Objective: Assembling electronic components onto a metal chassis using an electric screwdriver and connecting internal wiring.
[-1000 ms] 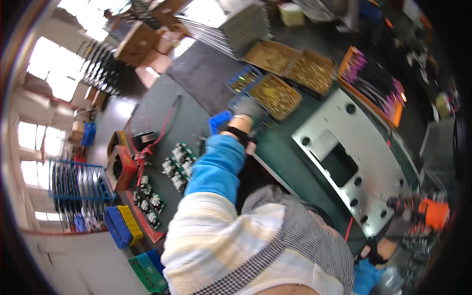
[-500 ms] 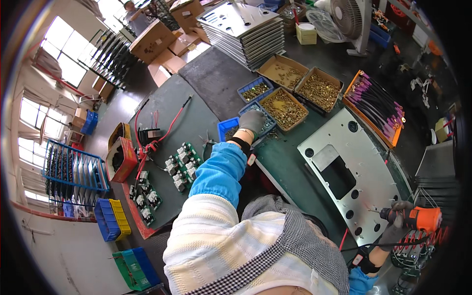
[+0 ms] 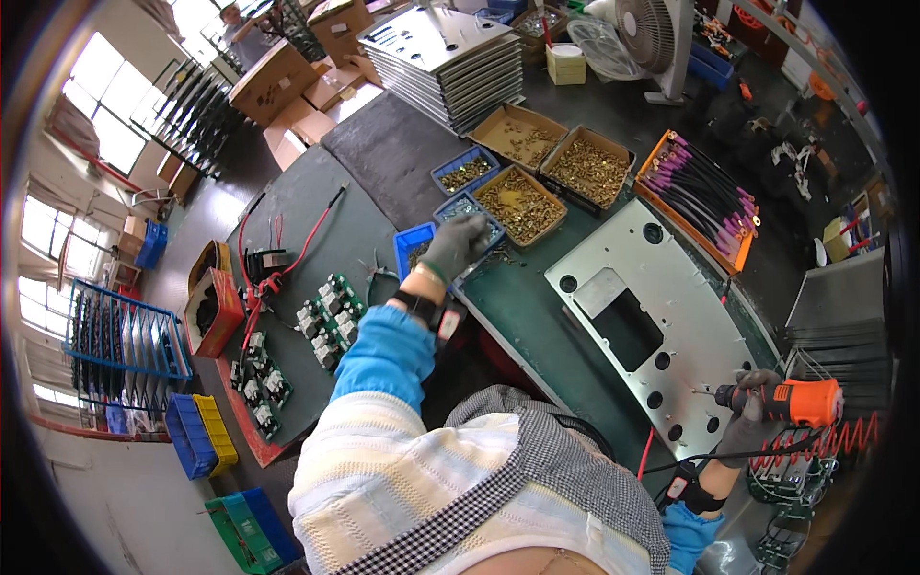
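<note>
Hand check: left hand (image 3: 456,247), in a grey glove, reaches over a small blue tray (image 3: 494,241) of silver-coloured screws. Its fingers are bent and point down toward the contents; cannot tell whether they pinch a screw. Right hand (image 3: 752,402), also gloved, is wrapped around an orange and black power screwdriver (image 3: 810,402). The screwdriver lies roughly level, bit pointing left across the lower right part of a metal plate (image 3: 704,307); contact between bit and plate cannot be made out

Plate: lies flat on the green worktop (image 3: 522,297), to the right of the person's body, set at a slant. It has one rectangular opening, several round dark holes and small pins standing up from its face

Around the left hand: a second blue tray (image 3: 404,251) just to its left, partly covered by the hand and wrist; a cardboard box (image 3: 547,231) of brass-coloured screws just beyond to the right, with another filled box (image 3: 624,179) next to it. Pliers (image 3: 376,276) rest nearer the left edge, close to green circuit boards (image 3: 331,321) with white parts

Beyond the plate: an orange tray (image 3: 686,230) of black cables with purple ends. Near the right hand: a coiled red cord (image 3: 815,446), below the screwdriver
</note>
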